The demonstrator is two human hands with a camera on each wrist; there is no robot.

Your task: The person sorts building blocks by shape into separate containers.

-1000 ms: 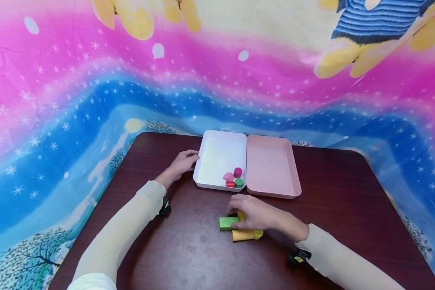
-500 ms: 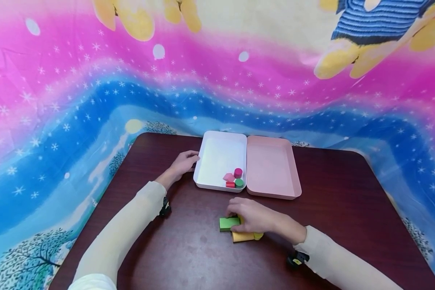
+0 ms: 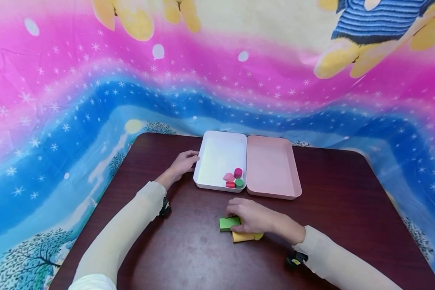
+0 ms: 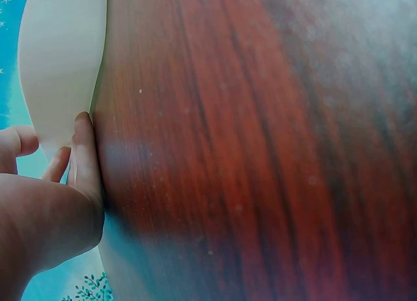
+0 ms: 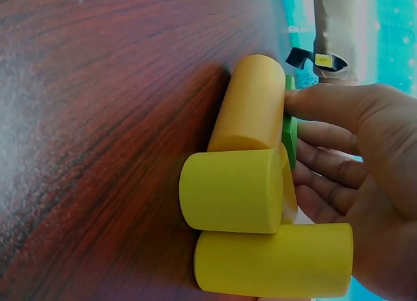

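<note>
My left hand (image 3: 184,163) rests against the left side of a white tray (image 3: 217,149); in the left wrist view its fingers (image 4: 85,151) lie fairly straight along the tray's outer wall. Over a small cluster of blocks in front of the trays, my right hand (image 3: 255,215) pinches a green rectangular block (image 3: 229,224) between thumb and fingers. Beside it lies an orange cylinder (image 5: 251,102), close to the thumb. Two yellow cylinders, a shorter one (image 5: 231,191) and a longer one (image 5: 273,260), show in the right wrist view. Another yellowish piece behind them is mostly hidden.
Inside the white tray's near right corner sit a magenta cylinder (image 3: 237,173), a pink faceted block (image 3: 228,177), a red block (image 3: 230,184) and a green cylinder (image 3: 239,183). A pink tray (image 3: 273,165) adjoins it on the right. Patterned cloth (image 3: 217,80) hangs behind the dark table (image 3: 188,249).
My right hand has shifted slightly toward me and to the left, lowering onto the green block. My left hand and the trays stay where they were.
</note>
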